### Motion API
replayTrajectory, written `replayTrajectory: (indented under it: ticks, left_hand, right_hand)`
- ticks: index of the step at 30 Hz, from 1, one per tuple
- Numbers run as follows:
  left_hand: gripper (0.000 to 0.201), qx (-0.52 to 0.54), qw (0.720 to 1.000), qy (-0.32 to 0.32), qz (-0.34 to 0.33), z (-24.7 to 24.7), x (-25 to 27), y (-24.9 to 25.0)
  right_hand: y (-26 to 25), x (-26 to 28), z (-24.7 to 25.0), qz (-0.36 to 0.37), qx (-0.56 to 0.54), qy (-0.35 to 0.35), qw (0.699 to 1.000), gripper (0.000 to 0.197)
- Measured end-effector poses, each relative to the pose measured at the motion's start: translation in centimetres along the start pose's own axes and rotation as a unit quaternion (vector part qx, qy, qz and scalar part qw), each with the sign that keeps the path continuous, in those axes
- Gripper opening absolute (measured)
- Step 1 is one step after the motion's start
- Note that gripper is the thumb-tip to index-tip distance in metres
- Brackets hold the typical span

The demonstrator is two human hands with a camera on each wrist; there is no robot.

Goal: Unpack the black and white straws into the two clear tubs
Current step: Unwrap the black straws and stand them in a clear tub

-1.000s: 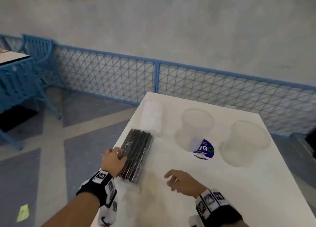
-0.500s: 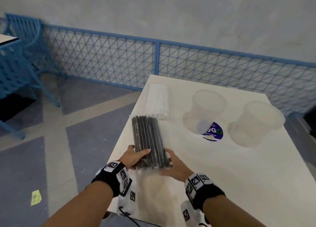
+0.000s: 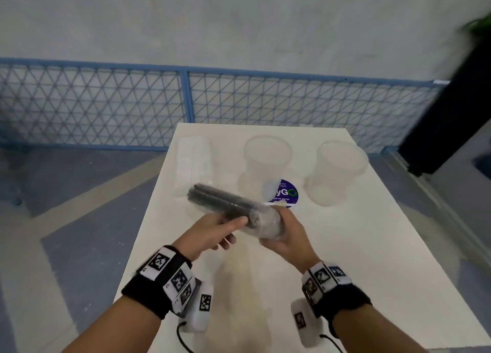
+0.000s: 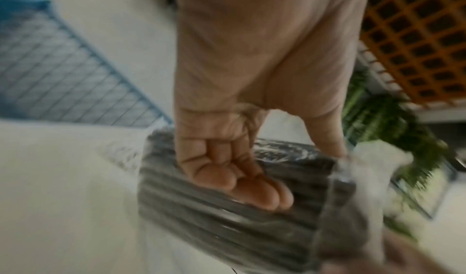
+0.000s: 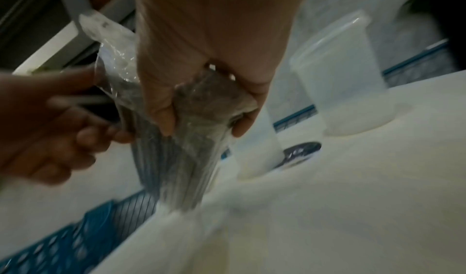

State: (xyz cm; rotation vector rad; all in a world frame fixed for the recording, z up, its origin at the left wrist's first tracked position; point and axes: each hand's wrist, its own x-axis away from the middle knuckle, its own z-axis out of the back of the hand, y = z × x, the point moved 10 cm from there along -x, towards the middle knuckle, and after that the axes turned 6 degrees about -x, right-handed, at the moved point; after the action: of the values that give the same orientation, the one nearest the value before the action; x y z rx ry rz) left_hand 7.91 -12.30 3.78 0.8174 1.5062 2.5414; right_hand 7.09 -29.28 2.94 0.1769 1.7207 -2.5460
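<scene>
A pack of black straws (image 3: 225, 203) in clear plastic wrap is held above the white table (image 3: 345, 259), tilted with its far end to the upper left. My left hand (image 3: 215, 229) grips its middle (image 4: 227, 208), fingers curled under it. My right hand (image 3: 285, 230) grips the wrapped near end (image 5: 199, 103). A pack of white straws (image 3: 194, 164) lies at the table's far left. Two clear tubs stand at the back, one in the middle (image 3: 267, 161) and one to the right (image 3: 338, 172).
A round purple sticker (image 3: 285, 193) lies on the table between the tubs. A blue mesh fence (image 3: 106, 108) runs behind the table. A dark object (image 3: 451, 113) stands at the far right. The floor drops off along the table's left edge.
The black straw pack has been lifted off the table and turned. My right hand moved from beside it to gripping its wrapped near end. The head view shifted right.
</scene>
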Motion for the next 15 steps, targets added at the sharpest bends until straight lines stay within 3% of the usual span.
replayTrajectory:
  ticks: [3, 6, 8, 11, 15]
  left_hand:
    - [0.016, -0.077, 0.984, 0.106, -0.121, 1.8, -0.4, 3.8]
    - [0.038, -0.145, 0.959, 0.145, -0.195, 1.5, -1.0, 7.1]
    - [0.060, -0.199, 0.945, 0.151, -0.210, 0.6, -1.2, 9.4]
    - [0.095, -0.292, 0.926, 0.112, -0.211, -2.1, -1.9, 12.8]
    - [0.091, -0.293, 0.933, 0.011, -0.209, -7.1, -2.8, 15.5]
  right_hand:
    - [-0.4, -0.8, 4.5, -0.038, -0.090, 0.019, 0.995, 0.066]
    - [-0.9, -1.2, 7.6, -0.077, -0.142, -0.012, 0.987, 0.065]
    - [-1.0, -1.1, 9.5, -0.088, -0.167, -0.024, 0.982, 0.063]
    - [-1.1, -0.5, 11.1, -0.096, -0.191, -0.050, 0.975, 0.065]
    - [-1.2, 0.3, 11.5, -0.098, -0.185, -0.118, 0.971, 0.064]
